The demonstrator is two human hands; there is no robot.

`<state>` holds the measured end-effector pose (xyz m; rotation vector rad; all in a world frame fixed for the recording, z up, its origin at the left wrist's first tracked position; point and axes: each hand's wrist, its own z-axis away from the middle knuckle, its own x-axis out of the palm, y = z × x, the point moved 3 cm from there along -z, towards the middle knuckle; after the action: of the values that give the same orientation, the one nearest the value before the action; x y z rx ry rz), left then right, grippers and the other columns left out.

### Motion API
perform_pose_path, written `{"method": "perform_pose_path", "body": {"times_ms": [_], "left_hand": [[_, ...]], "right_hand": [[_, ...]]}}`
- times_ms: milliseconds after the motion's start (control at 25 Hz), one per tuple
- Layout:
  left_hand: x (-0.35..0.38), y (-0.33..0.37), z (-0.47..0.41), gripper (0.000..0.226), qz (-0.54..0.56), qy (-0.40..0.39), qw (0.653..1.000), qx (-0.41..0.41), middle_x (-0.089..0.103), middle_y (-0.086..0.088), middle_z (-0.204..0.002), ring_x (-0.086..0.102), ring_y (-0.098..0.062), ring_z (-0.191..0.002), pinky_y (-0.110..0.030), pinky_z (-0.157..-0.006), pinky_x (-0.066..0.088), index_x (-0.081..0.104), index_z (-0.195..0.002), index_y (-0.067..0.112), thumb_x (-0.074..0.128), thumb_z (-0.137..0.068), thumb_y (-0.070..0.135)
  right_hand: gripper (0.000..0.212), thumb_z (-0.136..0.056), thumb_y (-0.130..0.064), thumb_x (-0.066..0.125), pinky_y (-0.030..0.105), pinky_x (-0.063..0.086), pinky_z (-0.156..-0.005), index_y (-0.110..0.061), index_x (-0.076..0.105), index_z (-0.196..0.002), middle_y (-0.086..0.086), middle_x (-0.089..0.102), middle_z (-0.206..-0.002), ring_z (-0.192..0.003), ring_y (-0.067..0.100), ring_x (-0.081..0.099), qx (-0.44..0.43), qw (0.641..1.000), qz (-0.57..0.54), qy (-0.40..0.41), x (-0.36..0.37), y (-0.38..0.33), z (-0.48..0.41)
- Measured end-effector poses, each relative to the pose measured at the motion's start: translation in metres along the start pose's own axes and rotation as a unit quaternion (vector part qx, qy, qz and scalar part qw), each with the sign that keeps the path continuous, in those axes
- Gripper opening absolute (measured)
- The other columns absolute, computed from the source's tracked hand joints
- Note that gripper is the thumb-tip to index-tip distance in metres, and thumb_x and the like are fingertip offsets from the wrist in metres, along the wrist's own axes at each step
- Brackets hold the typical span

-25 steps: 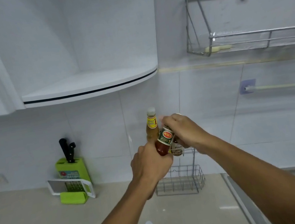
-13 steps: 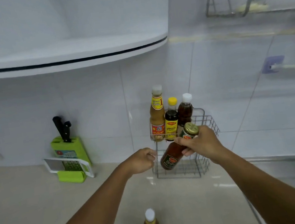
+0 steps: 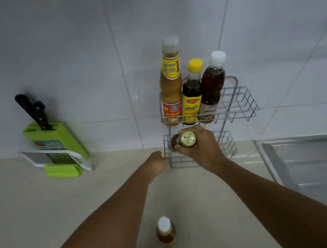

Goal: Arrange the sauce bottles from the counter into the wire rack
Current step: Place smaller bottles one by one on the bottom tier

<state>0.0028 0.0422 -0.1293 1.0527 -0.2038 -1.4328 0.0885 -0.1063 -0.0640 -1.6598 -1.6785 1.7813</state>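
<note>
Two-tier wire rack (image 3: pixel 238 100) stands on the counter (image 3: pixel 21 212) against the tiled wall (image 3: pixel 60 54). Its upper tier holds three bottles upright, side by side: tall tan sauce bottle (image 3: pixel 171 92) with white cap at the rack's left end, yellow-capped dark sauce bottle (image 3: pixel 192 95) next to it, white-capped brown sauce bottle (image 3: pixel 212 85) beside that. Right half of the upper tier is bare wire.

Right hand (image 3: pixel 200 148) is at the rack's lower tier, fingers wrapped around the neck of a gold-capped red sauce bottle (image 3: pixel 182 141); the bottle sits at the tier's left front, its base hidden. Left hand (image 3: pixel 157 162) is just left of the rack's lower tier; fingers hidden, cannot tell whether curled or spread, or whether touching the wire.

In front of the rack, well apart, a small white-capped amber bottle (image 3: pixel 165 231) stands on the counter. Green knife block (image 3: pixel 52 138) with grater (image 3: pixel 55 158) far left of the rack; steel sink (image 3: pixel 316 163) to its right.
</note>
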Motion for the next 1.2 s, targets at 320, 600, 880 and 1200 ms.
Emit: {"method": "perform_pose_path", "body": {"times_ms": [320, 600, 880, 1200], "left_hand": [[0.006, 0.000, -0.004, 0.039, 0.049, -0.031, 0.998, 0.005, 0.061, -0.010, -0.111, 0.055, -0.020, -0.086, -0.028, -0.075, 0.043, 0.063, -0.130, 0.002, 0.043, -0.096, 0.002], [0.005, -0.002, -0.003, 0.034, 0.074, -0.051, 0.996, 0.002, 0.063, -0.006, -0.099, 0.053, -0.011, -0.075, -0.025, -0.071, 0.044, 0.064, -0.126, 0.006, 0.045, -0.097, 0.004], [0.005, -0.002, -0.001, 0.043, 0.067, -0.063, 0.996, 0.007, 0.062, -0.011, -0.126, 0.053, -0.023, -0.104, -0.030, -0.091, 0.039, 0.058, -0.139, 0.005, 0.042, -0.098, 0.001], [-0.016, 0.001, 0.018, 0.050, 0.014, -0.051, 0.999, 0.011, 0.055, -0.012, -0.140, 0.054, -0.028, -0.123, -0.035, -0.108, 0.044, 0.047, -0.147, 0.002, 0.049, -0.098, 0.007]], "right_hand": [[0.041, -0.076, -0.026, 0.091, 0.013, 0.048, -0.067, -0.014, 0.070, -0.109, 0.001, 0.074, -0.098, -0.081, 0.016, 0.067, 0.069, 0.997, 0.005, -0.030, 0.038, 0.012, -0.022], [0.050, -0.080, -0.037, 0.087, 0.025, 0.054, -0.073, -0.007, 0.069, -0.117, 0.001, 0.068, -0.102, -0.086, 0.019, 0.061, 0.071, 0.996, 0.017, -0.057, 0.044, 0.012, -0.040], [0.054, -0.080, -0.037, 0.087, 0.043, 0.063, -0.084, -0.008, 0.068, -0.122, -0.003, 0.068, -0.104, -0.096, 0.019, 0.066, 0.091, 0.994, -0.001, -0.059, 0.043, 0.013, -0.039], [0.059, -0.087, -0.026, 0.081, 0.025, 0.046, -0.087, -0.008, 0.056, -0.137, 0.010, 0.067, -0.137, -0.115, 0.028, 0.068, 0.123, 0.988, 0.041, -0.085, 0.043, 0.011, -0.027]]}}
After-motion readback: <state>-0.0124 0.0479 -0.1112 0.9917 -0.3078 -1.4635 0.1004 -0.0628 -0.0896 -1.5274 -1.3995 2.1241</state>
